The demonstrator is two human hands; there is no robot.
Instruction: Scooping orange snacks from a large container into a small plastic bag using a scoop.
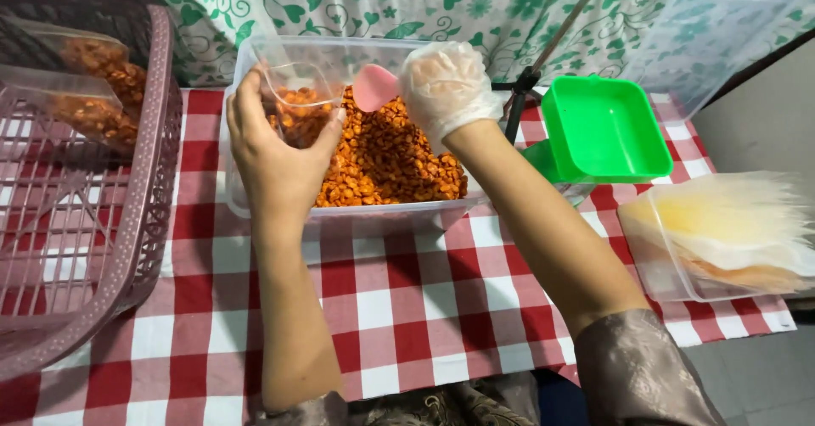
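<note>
My left hand [276, 150] is bare and grips a small clear plastic cup [299, 103], tilted over the big clear tub [386, 216] and partly filled with orange snack pieces. My right hand [443, 86] wears a thin clear glove and holds a pink scoop [374, 86] just right of the cup's mouth. The tub is heaped with orange-red coated snack pieces [390, 159]. Both hands hover over the tub's far half.
A mauve plastic basket [136, 248] at the left holds two filled clear cups [89, 95]. A green scale tray [604, 129] stands at the right, beside a clear box with a stack of thin plastic bags [730, 231]. A red-and-white checked cloth [407, 307] covers the table.
</note>
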